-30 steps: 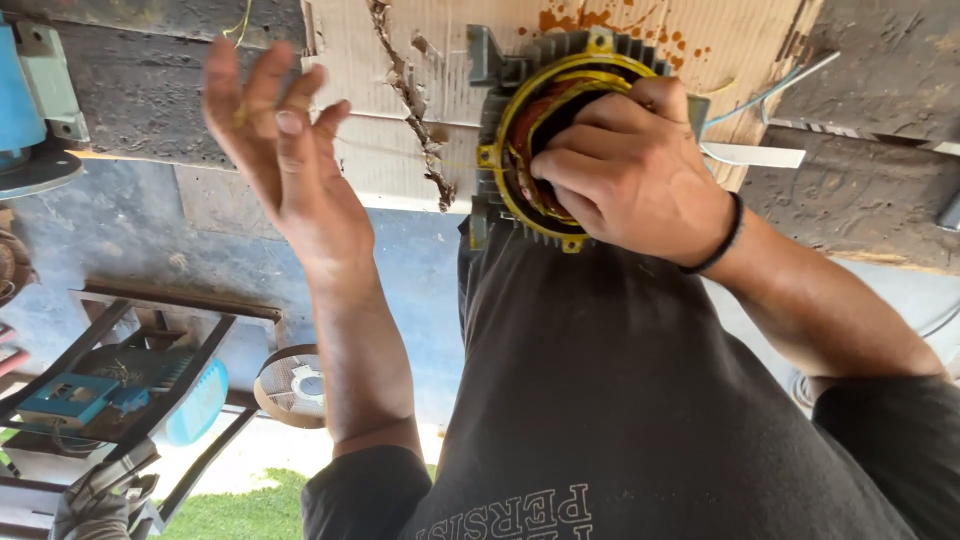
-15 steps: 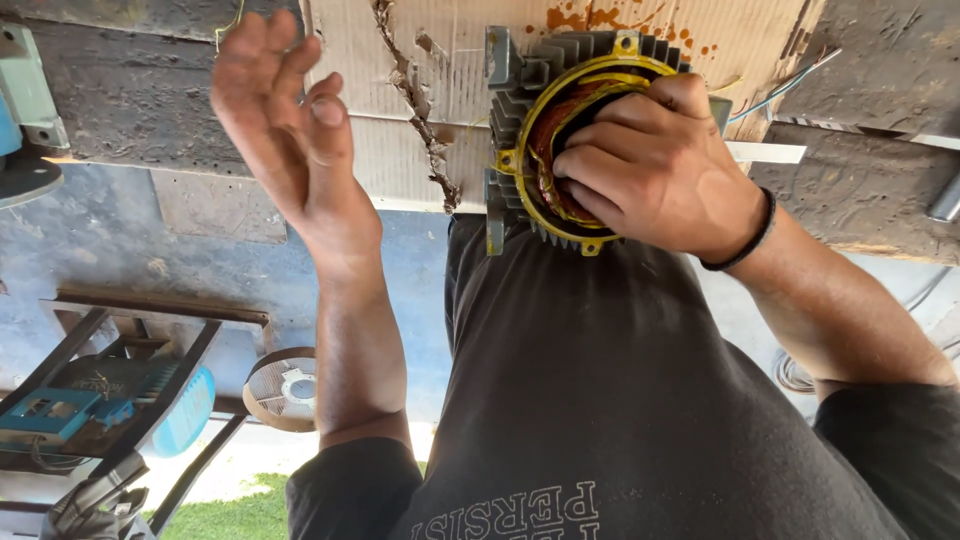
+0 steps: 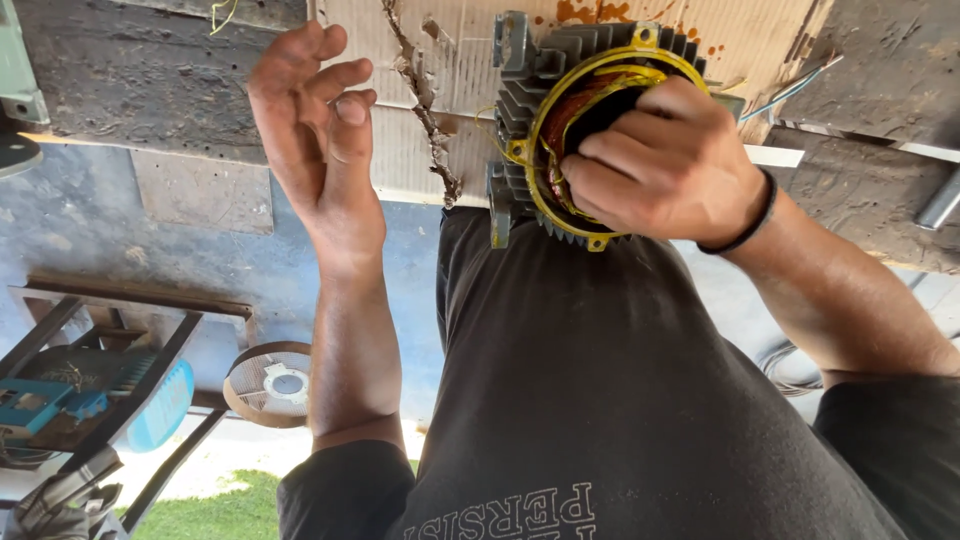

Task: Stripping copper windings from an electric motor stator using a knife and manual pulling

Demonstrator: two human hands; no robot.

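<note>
A grey finned motor stator [image 3: 527, 82] with a yellow ring and copper windings lies on a torn sheet of cardboard [image 3: 400, 150]. My right hand [image 3: 665, 172], with a black band at the wrist, grips its open end, fingers curled into the bore. My left hand [image 3: 318, 125] hangs in the air to the left of the stator, palm turned toward it, fingers loosely bent and apart, holding nothing. It touches neither the stator nor the cardboard.
The cardboard rests on a rough dark slab [image 3: 150, 85]. A white strip [image 3: 775, 156], thin wires [image 3: 790, 92] and a metal pipe [image 3: 940, 205] lie right of the stator. Lower left are a metal frame [image 3: 110, 340], a blue part [image 3: 160, 405] and a round fan guard [image 3: 270, 385].
My left hand has drifted a little toward the stator and its spread fingers have curled in. My right hand keeps its grip on the stator.
</note>
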